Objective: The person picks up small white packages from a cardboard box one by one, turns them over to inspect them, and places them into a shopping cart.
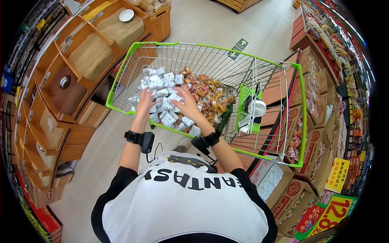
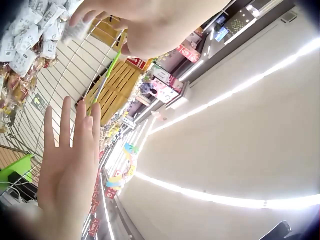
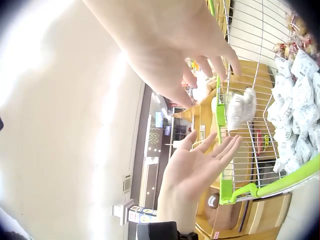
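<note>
Small white printed packets [image 1: 166,115] lie heaped in the left part of a green-rimmed wire shopping cart [image 1: 210,47]. Over this heap my left hand [image 1: 145,104] and my right hand [image 1: 188,104] face each other, fingers spread. In the right wrist view, a couple of blurred white packets [image 3: 241,108] are in the air between my right hand [image 3: 170,50] and the upturned left hand [image 3: 195,170], apart from both. Seen from the left wrist, a blurred packet [image 2: 77,31] is by the left hand's [image 2: 160,27] fingertips, and the right hand [image 2: 70,170] has its fingers straight.
Clear-wrapped brown snacks [image 1: 206,93] fill the cart beside the white packets. A white fan [image 1: 257,108] is at the cart's green child seat [image 1: 244,101]. Wooden grain bins [image 1: 91,56] stand to the left, and cardboard boxes of goods [image 1: 291,200] to the right.
</note>
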Tool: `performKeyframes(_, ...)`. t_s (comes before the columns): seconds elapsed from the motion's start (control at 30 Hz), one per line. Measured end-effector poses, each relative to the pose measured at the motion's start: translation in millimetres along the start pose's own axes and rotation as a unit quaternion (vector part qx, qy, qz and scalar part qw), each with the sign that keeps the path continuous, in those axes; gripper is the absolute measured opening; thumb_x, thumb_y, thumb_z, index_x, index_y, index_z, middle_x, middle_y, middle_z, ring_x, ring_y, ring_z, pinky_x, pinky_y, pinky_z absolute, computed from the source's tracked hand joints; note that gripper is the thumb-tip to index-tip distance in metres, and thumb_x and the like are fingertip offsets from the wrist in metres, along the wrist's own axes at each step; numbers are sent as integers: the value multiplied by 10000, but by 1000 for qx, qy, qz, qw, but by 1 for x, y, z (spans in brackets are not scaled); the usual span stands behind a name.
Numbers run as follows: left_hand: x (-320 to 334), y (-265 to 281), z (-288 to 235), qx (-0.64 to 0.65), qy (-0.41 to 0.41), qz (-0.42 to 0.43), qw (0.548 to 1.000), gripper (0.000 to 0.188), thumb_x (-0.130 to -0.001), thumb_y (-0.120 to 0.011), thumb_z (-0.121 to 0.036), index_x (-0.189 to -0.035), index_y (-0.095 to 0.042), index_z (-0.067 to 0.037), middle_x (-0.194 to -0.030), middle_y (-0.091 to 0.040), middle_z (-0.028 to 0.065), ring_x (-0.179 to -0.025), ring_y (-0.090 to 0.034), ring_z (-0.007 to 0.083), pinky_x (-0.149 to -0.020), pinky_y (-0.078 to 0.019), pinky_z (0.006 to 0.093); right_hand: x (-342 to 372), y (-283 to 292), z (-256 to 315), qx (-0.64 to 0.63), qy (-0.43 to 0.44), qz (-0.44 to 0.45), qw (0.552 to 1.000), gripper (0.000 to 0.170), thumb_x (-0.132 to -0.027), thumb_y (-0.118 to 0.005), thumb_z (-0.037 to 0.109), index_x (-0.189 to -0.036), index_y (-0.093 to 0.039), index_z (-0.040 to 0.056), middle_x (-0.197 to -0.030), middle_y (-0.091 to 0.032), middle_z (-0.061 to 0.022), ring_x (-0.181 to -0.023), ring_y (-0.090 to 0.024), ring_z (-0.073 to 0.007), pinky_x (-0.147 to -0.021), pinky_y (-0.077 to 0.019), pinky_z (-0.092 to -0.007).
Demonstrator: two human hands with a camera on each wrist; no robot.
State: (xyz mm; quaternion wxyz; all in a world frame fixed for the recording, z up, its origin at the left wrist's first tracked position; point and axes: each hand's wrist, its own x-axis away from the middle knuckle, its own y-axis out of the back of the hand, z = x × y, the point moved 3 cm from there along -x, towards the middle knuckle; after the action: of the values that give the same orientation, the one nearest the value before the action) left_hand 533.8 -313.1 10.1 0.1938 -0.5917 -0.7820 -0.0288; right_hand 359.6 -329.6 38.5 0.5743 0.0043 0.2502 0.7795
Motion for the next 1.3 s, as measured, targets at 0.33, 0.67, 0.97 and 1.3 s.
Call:
performKeyframes(0.33,23,-24,13,-59,14,78,995,184,-785,-408,-148,-890,-510,-37,-755,-560,62,-567,-535,107,-585,-417,219,44,13,-16,-138,-169,72,973,221,-748,-527,73,-963,-505,26,-826,-544,-36,-693,-524,-82,-609,-422,-212)
performKeyframes(0.67,47,-81,36,-122,1,206,971,147,-777,-407,-92,-832,-510,-3,-679,-544,71,-434,-466,96,-410,-375,203,93,40,-6,-171,-187,88,963,194,-763,-501,95,-936,-508,10,-780,-565,-63,-594,-539,-108,-537,-429,-243)
performKeyframes(0.97,78,-130,57,-189,0,280,941,150,-785,-419,-95,-856,-512,-1,-699,-553,68,-451,-456,84,-404,-363,188,146,87,3,-176,-192,9,965,186,-764,-500,79,-943,-499,28,-764,-558,-52,-572,-530,-97,-507,-415,-215)
performKeyframes(1.3,131,-196,60,-229,-22,356,906,130,-790,-423,-106,-852,-507,-29,-636,-510,12,-439,-399,50,-395,-322,183,214,140,19,-181,-237,-89,950,185,-762,-495,63,-938,-493,4,-729,-534,-46,-526,-513,-85,-492,-428,-214)
